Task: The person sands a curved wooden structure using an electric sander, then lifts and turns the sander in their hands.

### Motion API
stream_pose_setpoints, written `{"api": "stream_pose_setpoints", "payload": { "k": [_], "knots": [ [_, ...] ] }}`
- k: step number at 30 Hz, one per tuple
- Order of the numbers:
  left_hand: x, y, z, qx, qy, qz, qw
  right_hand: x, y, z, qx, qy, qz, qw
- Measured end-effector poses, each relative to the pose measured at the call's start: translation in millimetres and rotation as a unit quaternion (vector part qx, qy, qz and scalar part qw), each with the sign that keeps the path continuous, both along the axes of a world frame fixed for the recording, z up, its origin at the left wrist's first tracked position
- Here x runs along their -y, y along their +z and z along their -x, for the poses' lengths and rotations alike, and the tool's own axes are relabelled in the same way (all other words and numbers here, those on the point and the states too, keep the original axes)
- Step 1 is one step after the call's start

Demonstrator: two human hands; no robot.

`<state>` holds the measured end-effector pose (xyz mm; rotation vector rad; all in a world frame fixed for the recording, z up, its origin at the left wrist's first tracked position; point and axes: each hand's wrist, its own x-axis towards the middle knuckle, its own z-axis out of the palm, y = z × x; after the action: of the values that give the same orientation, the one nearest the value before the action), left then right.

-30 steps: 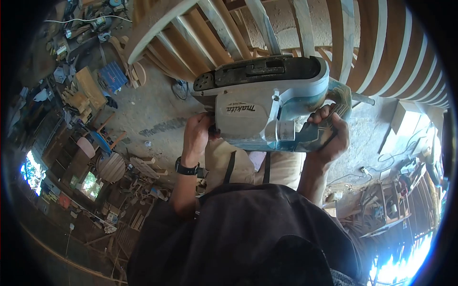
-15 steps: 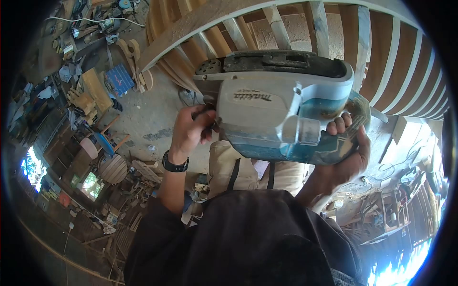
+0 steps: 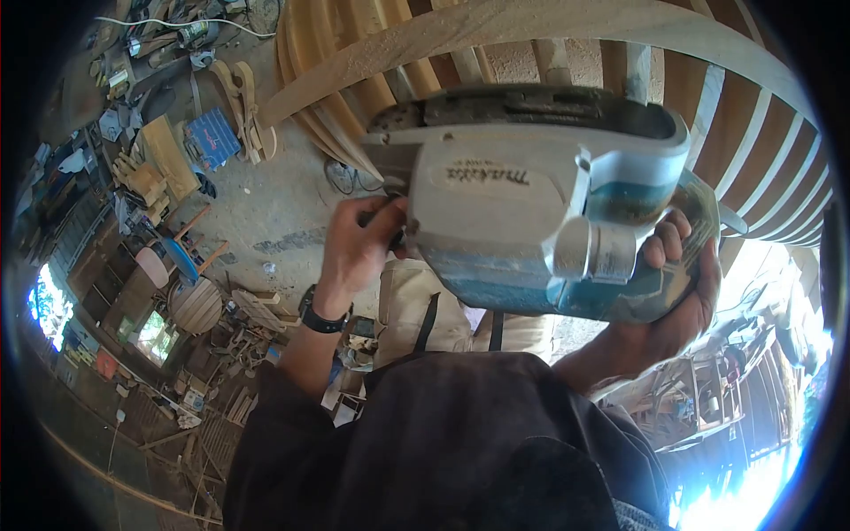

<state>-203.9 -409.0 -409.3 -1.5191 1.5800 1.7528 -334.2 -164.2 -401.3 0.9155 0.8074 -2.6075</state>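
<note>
A grey and teal Makita belt sander (image 3: 496, 190) is held up in front of my body, tipped on its side with its dark belt side (image 3: 549, 106) facing away from me. My right hand (image 3: 682, 274) wraps round the rear handle, fingertips curling over its top. My left hand (image 3: 363, 248) has its fingers closed at the dark front end of the sander, and part of what they grip is hidden. A black watch (image 3: 324, 311) sits on the left wrist. Just beyond the sander runs a curved wooden rail (image 3: 496, 26) with slats beneath it.
Curved slatted woodwork (image 3: 753, 150) spreads across the far right. On the floor at left lie a blue box (image 3: 213, 138), wooden boards (image 3: 170, 159), shaped wooden pieces (image 3: 243, 106) and a round slatted wooden top (image 3: 197, 304). A white cable (image 3: 177, 24) crosses the upper left.
The sander has shifted a little to the right in view, my right hand with it. The left hand stays at its front end. The wooden rail now appears higher and at a different angle.
</note>
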Motion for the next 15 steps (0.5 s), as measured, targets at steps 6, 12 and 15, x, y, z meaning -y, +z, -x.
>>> {"api": "stream_pose_setpoints", "payload": {
  "k": [6, 12, 15],
  "knots": [
    [-18.2, -19.7, -33.5, 0.009, -0.180, -0.001, 0.984, -26.3, -11.9, -30.5, 0.056, -0.009, -0.079, 0.995],
    [-10.7, -10.9, -8.5, -0.077, -0.155, 0.015, 0.985, -17.6, -2.1, -6.5, 0.034, -0.016, -0.022, 0.999],
    [0.0, 5.9, 12.0, -0.102, -0.176, 0.060, 0.977, -10.3, -1.1, 8.7, 0.015, -0.034, 0.019, 0.999]
  ]
}}
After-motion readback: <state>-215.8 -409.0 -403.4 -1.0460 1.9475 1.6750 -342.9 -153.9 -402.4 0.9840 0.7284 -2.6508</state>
